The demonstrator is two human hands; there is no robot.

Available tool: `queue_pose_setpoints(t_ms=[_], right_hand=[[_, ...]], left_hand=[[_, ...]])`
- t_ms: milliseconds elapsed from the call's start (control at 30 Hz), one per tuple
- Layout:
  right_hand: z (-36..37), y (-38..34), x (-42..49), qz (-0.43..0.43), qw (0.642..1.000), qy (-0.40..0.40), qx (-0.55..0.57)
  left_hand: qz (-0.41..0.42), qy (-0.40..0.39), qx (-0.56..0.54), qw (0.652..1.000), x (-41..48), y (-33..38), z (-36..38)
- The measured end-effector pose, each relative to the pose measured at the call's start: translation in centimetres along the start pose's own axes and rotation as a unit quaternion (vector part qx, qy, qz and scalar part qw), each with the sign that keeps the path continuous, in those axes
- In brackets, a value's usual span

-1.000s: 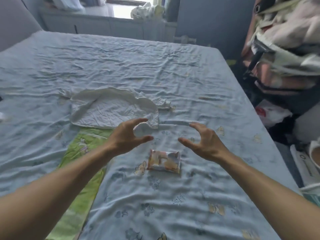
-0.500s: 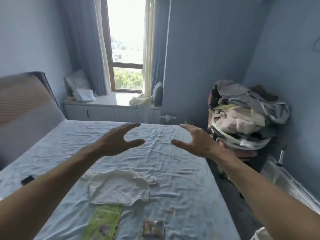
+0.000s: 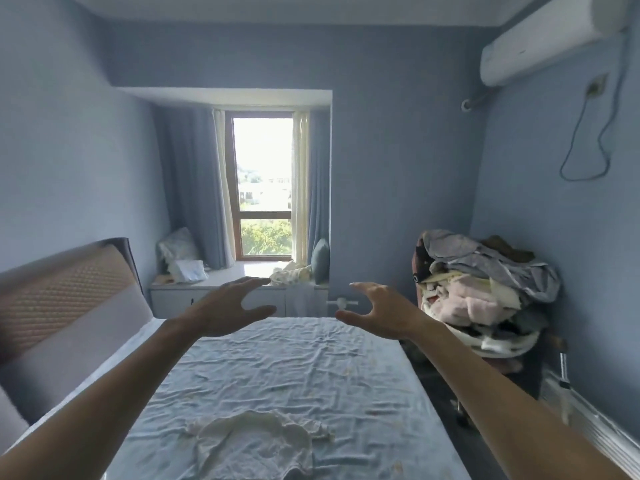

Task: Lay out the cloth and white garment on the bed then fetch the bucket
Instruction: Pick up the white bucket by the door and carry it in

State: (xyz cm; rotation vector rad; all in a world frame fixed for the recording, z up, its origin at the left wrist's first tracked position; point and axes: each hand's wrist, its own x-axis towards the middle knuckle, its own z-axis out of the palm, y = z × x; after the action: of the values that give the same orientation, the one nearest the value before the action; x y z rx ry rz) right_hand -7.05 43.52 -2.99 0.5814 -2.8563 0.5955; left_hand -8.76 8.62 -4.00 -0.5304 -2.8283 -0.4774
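view lifted off bed (image 3: 277, 368) | white garment (image 3: 256, 441) lies flat below both empty, open hands: left (image 3: 225, 310), right (image 3: 377, 315) | bucket unseen, next

No legible writing in the bedroom.
The wall-mounted air conditioner (image 3: 550, 36) carries a faint mark, too small to read.

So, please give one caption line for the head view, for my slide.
Both empty hands, left and right, raised open over the bed; white garment laid flat.
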Motion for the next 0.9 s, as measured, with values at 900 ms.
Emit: queue_pose_setpoints(t_ms=[900], right_hand=[[-7.0, 5.4, -39.8, 0.460, 0.869, 0.148, -0.102]], left_hand=[[0.426, -0.162, -0.137, 0.879, 2.4, 34.6, 15.9]])
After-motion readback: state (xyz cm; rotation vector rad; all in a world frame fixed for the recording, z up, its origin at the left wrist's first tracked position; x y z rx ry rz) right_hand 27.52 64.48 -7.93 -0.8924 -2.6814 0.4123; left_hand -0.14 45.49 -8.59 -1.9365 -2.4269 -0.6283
